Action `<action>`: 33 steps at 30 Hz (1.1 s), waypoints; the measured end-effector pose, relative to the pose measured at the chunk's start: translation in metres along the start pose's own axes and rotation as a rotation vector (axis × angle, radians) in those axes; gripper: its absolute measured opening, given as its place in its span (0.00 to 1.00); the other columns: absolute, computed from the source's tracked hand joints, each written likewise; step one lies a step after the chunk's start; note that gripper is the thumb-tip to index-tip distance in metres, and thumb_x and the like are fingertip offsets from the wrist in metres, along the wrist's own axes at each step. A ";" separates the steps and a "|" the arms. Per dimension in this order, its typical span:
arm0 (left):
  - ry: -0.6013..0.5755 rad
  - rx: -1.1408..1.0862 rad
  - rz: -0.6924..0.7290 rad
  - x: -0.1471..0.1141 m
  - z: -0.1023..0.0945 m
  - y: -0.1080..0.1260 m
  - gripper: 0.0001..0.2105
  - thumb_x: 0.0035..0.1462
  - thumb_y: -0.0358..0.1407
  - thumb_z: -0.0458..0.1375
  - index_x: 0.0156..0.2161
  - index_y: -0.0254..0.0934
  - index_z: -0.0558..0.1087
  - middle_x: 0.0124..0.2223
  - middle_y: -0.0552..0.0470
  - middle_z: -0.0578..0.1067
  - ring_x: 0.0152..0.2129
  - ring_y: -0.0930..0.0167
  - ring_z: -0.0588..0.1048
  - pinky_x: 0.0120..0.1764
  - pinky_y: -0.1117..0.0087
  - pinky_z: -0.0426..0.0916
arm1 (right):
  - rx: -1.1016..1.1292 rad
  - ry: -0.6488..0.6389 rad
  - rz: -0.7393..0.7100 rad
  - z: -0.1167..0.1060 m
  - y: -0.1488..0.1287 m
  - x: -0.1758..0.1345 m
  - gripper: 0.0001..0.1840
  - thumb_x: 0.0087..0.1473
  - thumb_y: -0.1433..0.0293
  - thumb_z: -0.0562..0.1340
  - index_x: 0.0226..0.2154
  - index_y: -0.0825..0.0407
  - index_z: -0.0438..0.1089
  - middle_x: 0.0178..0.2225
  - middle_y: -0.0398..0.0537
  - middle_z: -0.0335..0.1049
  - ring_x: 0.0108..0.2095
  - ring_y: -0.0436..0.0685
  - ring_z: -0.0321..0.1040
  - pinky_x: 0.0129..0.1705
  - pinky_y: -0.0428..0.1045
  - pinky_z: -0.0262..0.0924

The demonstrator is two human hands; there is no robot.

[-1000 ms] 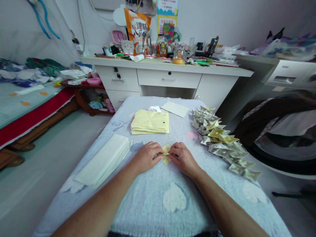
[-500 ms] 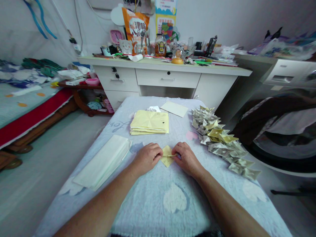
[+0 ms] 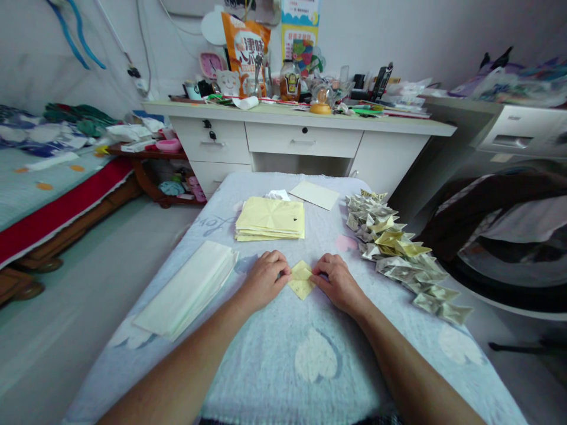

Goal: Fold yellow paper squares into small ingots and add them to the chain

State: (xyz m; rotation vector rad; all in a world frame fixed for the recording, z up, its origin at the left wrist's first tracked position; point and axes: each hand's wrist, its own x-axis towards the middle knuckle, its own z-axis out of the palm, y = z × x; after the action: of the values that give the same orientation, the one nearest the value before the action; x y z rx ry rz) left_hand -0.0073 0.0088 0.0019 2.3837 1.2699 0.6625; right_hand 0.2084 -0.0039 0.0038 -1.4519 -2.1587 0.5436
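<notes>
A small yellow folded paper, diamond-shaped with a crease across its middle, lies on the cloth-covered table. My left hand pinches its left corner between thumb and fingers. At the opposite corner, my right hand has its thumb and fingers closed on the paper's edge. Beyond the hands sits a stack of yellow paper sheets. To the left is a pile of long white folded sheets. Rows of folded paper pieces stand along the right side.
A pale card and a crumpled white tissue lie at the table's far end. Behind is a white desk crowded with jars and packets. A washing machine stands at the right, a bed at the left.
The yellow paper lies flatter, and the raised ridge across its middle has gone down. Both hands stay at its side corners. The view has shifted slightly.
</notes>
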 end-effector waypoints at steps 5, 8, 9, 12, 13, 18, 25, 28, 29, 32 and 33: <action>0.007 0.016 -0.019 0.002 0.002 -0.003 0.02 0.53 0.32 0.58 0.31 0.37 0.70 0.38 0.52 0.70 0.39 0.67 0.67 0.43 0.65 0.61 | -0.023 -0.012 0.015 0.000 -0.002 0.000 0.04 0.54 0.71 0.62 0.28 0.52 0.71 0.34 0.47 0.65 0.38 0.55 0.58 0.41 0.50 0.51; -0.009 0.021 -0.024 0.003 0.002 -0.004 0.02 0.54 0.32 0.58 0.30 0.38 0.70 0.38 0.52 0.69 0.38 0.68 0.66 0.43 0.65 0.61 | -0.036 -0.025 0.018 0.000 -0.002 0.001 0.04 0.54 0.71 0.62 0.28 0.52 0.70 0.33 0.47 0.65 0.38 0.55 0.57 0.41 0.50 0.50; -0.013 0.020 -0.025 0.003 0.002 -0.004 0.02 0.54 0.32 0.58 0.30 0.38 0.70 0.37 0.52 0.69 0.38 0.68 0.66 0.43 0.65 0.61 | -0.037 -0.027 0.020 0.000 -0.002 0.001 0.05 0.54 0.71 0.61 0.28 0.52 0.70 0.33 0.47 0.65 0.38 0.55 0.57 0.41 0.50 0.50; -0.021 0.017 -0.029 0.004 0.001 -0.003 0.02 0.54 0.32 0.57 0.30 0.38 0.70 0.37 0.52 0.69 0.38 0.68 0.65 0.43 0.65 0.60 | -0.043 -0.034 0.024 -0.001 -0.003 0.001 0.06 0.55 0.70 0.60 0.27 0.52 0.69 0.33 0.47 0.64 0.38 0.55 0.57 0.41 0.50 0.50; -0.024 0.017 -0.032 0.004 0.001 -0.003 0.03 0.54 0.32 0.57 0.30 0.38 0.70 0.37 0.52 0.69 0.38 0.68 0.65 0.43 0.65 0.60 | -0.046 -0.036 0.025 -0.001 -0.003 0.000 0.07 0.55 0.70 0.60 0.27 0.52 0.69 0.33 0.47 0.64 0.38 0.55 0.57 0.41 0.50 0.50; -0.024 0.007 -0.027 0.004 -0.001 -0.002 0.02 0.55 0.33 0.57 0.31 0.38 0.71 0.37 0.52 0.69 0.38 0.68 0.66 0.43 0.65 0.60 | -0.038 0.004 -0.008 0.001 -0.007 -0.002 0.04 0.51 0.71 0.63 0.33 0.51 0.69 0.37 0.47 0.63 0.41 0.57 0.56 0.43 0.52 0.50; -0.018 -0.052 -0.004 0.005 -0.004 0.005 0.02 0.55 0.32 0.57 0.32 0.38 0.71 0.36 0.53 0.70 0.38 0.68 0.66 0.43 0.66 0.61 | -0.057 0.004 -0.065 0.011 -0.014 0.005 0.05 0.48 0.71 0.66 0.31 0.51 0.69 0.38 0.46 0.63 0.41 0.57 0.55 0.43 0.52 0.49; -0.011 -0.069 0.016 0.004 -0.004 0.005 0.02 0.55 0.32 0.57 0.32 0.38 0.71 0.36 0.53 0.70 0.38 0.68 0.66 0.44 0.66 0.61 | -0.069 0.020 -0.047 0.014 -0.014 0.006 0.03 0.50 0.73 0.65 0.29 0.52 0.68 0.36 0.47 0.63 0.40 0.57 0.55 0.42 0.52 0.49; -0.010 -0.069 0.020 0.004 -0.004 0.005 0.02 0.55 0.32 0.57 0.32 0.38 0.71 0.36 0.53 0.70 0.38 0.68 0.66 0.44 0.66 0.61 | -0.071 0.017 -0.044 0.014 -0.014 0.006 0.03 0.50 0.73 0.65 0.28 0.52 0.68 0.36 0.47 0.64 0.40 0.57 0.55 0.42 0.52 0.49; -0.006 -0.051 0.013 0.003 -0.002 0.002 0.02 0.54 0.32 0.58 0.31 0.38 0.71 0.36 0.53 0.70 0.38 0.68 0.66 0.43 0.65 0.61 | -0.075 -0.002 -0.051 0.013 -0.015 0.006 0.03 0.51 0.73 0.64 0.28 0.52 0.69 0.36 0.47 0.64 0.40 0.57 0.55 0.41 0.52 0.49; -0.007 -0.041 0.005 0.003 -0.002 0.001 0.01 0.53 0.33 0.58 0.31 0.38 0.71 0.36 0.53 0.70 0.38 0.68 0.66 0.44 0.65 0.61 | -0.076 -0.005 -0.053 0.013 -0.015 0.006 0.03 0.51 0.73 0.64 0.28 0.52 0.69 0.36 0.47 0.65 0.40 0.57 0.55 0.41 0.52 0.48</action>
State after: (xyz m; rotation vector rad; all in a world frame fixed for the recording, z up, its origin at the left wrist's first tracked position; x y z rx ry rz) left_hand -0.0063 0.0110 0.0049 2.3551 1.2353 0.6747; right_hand 0.1880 -0.0045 0.0026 -1.4300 -2.2372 0.4516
